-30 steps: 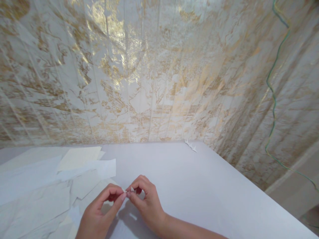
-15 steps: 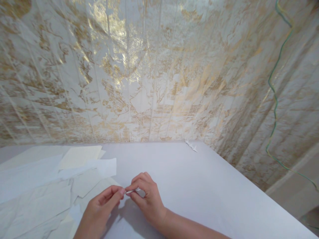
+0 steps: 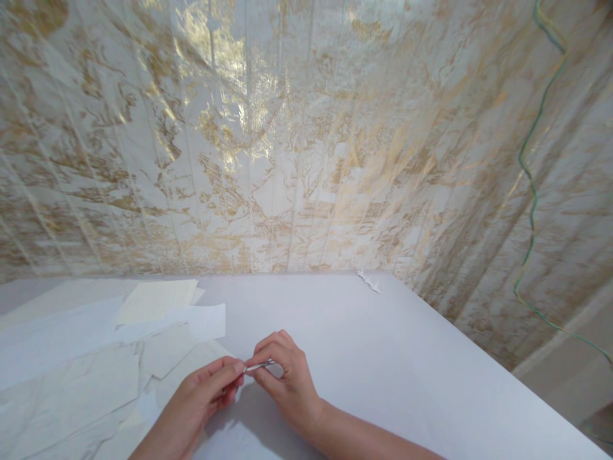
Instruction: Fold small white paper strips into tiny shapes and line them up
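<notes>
Low in the middle of the view, my left hand point(image 3: 208, 393) and my right hand point(image 3: 287, 383) meet just above the white table point(image 3: 383, 370). Between their fingertips is a small, thin white folded paper piece point(image 3: 258, 367). The left thumb and fingers pinch its left end. My right hand grips it from the other side, fingers curled, with part of the piece showing inside the curl. Its exact shape is too small to make out.
Overlapping white and cream paper sheets point(image 3: 81, 396) cover the table's left side. A small jagged white paper piece point(image 3: 368, 282) lies near the back edge. Gold-patterned sheeting point(image 3: 287, 140) covers the wall, and a green wire point(image 3: 532, 191) hangs at right.
Both hands have shifted very slightly right in the view. The left fingers have rolled a little over the paper, and more of the piece shows inside my right hand.
</notes>
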`<action>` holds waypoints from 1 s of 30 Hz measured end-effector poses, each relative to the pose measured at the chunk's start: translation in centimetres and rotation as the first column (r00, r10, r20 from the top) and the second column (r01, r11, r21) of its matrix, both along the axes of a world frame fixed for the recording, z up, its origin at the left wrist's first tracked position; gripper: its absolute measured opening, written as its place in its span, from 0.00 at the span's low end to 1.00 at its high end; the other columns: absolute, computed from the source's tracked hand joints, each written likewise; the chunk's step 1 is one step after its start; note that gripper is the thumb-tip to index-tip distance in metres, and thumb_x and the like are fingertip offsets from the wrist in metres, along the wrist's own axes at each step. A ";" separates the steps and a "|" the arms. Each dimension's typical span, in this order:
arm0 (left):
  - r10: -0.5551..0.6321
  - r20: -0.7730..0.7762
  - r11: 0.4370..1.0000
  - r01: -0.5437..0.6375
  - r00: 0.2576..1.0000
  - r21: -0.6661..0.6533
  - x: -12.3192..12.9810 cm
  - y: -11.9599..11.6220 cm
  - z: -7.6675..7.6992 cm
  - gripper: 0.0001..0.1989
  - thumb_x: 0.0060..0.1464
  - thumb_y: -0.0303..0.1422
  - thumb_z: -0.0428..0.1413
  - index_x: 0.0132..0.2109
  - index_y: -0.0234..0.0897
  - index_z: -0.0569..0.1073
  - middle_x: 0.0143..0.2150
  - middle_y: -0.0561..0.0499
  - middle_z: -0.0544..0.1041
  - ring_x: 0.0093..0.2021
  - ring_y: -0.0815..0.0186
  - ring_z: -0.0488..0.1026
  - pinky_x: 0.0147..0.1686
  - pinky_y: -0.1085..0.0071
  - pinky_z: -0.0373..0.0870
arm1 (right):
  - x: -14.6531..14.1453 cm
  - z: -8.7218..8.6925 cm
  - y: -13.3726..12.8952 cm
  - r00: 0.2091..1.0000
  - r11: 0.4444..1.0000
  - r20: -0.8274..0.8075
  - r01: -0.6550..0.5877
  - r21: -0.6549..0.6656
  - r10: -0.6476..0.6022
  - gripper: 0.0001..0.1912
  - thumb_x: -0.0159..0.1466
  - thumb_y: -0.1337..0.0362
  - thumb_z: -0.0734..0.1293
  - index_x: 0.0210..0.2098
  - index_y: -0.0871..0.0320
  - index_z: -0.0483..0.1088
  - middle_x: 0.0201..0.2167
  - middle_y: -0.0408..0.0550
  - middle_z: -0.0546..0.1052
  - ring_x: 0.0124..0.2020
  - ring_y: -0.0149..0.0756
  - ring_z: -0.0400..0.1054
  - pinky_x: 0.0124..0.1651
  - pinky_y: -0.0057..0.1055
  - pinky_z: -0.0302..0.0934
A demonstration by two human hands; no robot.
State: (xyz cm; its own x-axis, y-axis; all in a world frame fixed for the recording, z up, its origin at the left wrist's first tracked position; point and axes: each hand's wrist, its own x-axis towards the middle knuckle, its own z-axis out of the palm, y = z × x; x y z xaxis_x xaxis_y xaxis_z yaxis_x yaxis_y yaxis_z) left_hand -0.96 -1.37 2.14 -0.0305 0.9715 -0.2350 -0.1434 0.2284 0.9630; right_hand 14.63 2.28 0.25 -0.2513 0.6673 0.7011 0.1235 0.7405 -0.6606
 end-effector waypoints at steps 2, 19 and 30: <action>-0.021 0.018 1.000 0.021 1.000 -0.009 0.1 0.0 0.2 0.19 0.40 0.49 0.65 0.23 0.39 0.71 0.22 0.58 0.69 0.24 0.70 0.63 0.29 0.73 0.61 | 0.0 0.1 -0.1 1.000 1.000 -0.019 -0.014 -0.019 0.013 0.07 0.67 0.61 0.69 0.33 0.55 0.77 0.30 0.45 0.77 0.35 0.35 0.70 0.44 0.33 0.58; -0.012 -0.320 0.953 0.107 0.947 0.283 -0.6 0.2 -0.1 0.13 0.48 0.46 0.61 0.29 0.42 0.76 0.27 0.56 0.73 0.33 0.63 0.68 0.39 0.69 0.60 | -1.1 0.3 -1.2 0.902 0.730 -0.432 -0.300 -0.615 0.006 0.19 0.52 0.49 0.76 0.24 0.57 0.71 0.23 0.41 0.67 0.28 0.32 0.55 0.36 0.32 0.50; 0.016 -0.193 0.976 0.026 0.981 0.215 0.0 0.2 0.4 0.14 0.42 0.47 0.63 0.25 0.41 0.76 0.23 0.57 0.70 0.28 0.65 0.65 0.32 0.71 0.61 | -1.3 1.1 -1.7 0.847 0.665 -0.531 -0.392 -0.635 -0.007 0.17 0.48 0.52 0.79 0.24 0.58 0.74 0.22 0.41 0.69 0.26 0.31 0.58 0.34 0.30 0.54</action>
